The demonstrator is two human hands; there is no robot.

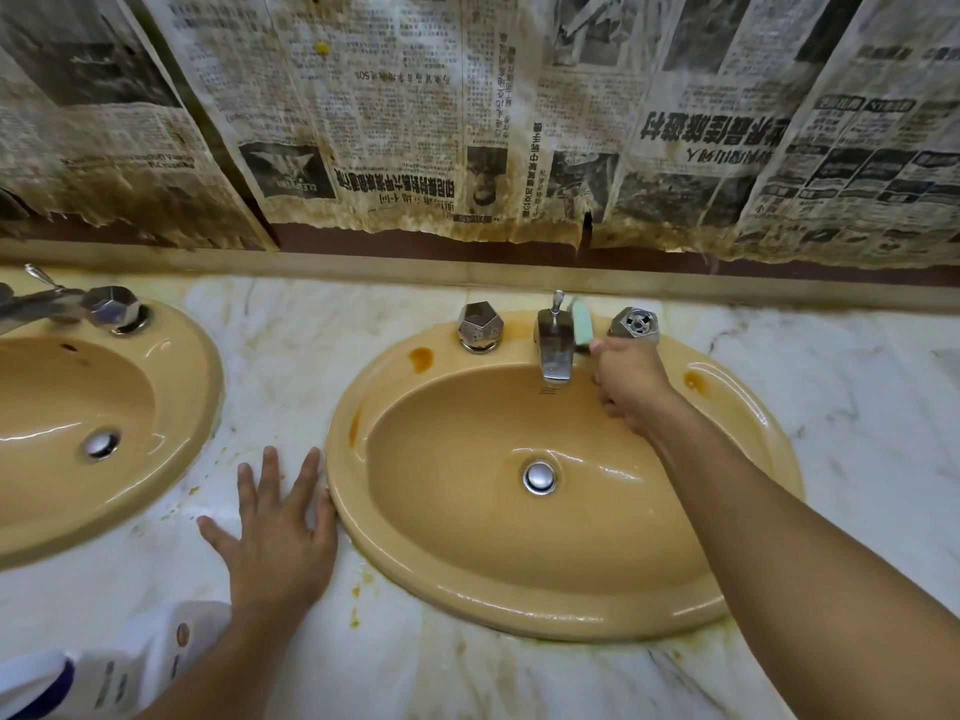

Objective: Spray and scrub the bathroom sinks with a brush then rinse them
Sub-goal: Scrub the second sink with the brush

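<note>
Judging by orange stains [421, 358] on the middle sink [519, 589], scrubbing seemed unfinished and rinsing undone. Two sinks sat in the surface [857, 407], the second sink [171, 387] at its left edge. One white bottle [130, 662] lay at the near-left corner. The left hand [280, 543] lay flat, fingers spread, between the sinks. The right hand [626, 384] gripped the one brush [583, 324] against the tap [555, 350].

You're at a bathroom vanity: an oval mustard-yellow ceramic sink [457, 553] on the right and a matching left sink [62, 407] are set in a white veined marble counter [270, 356], with faceted chrome tap handles [480, 324] and a chrome spout [555, 350]. Stained, yellowed newspaper sheets [389, 122] cover the far wall.
</note>
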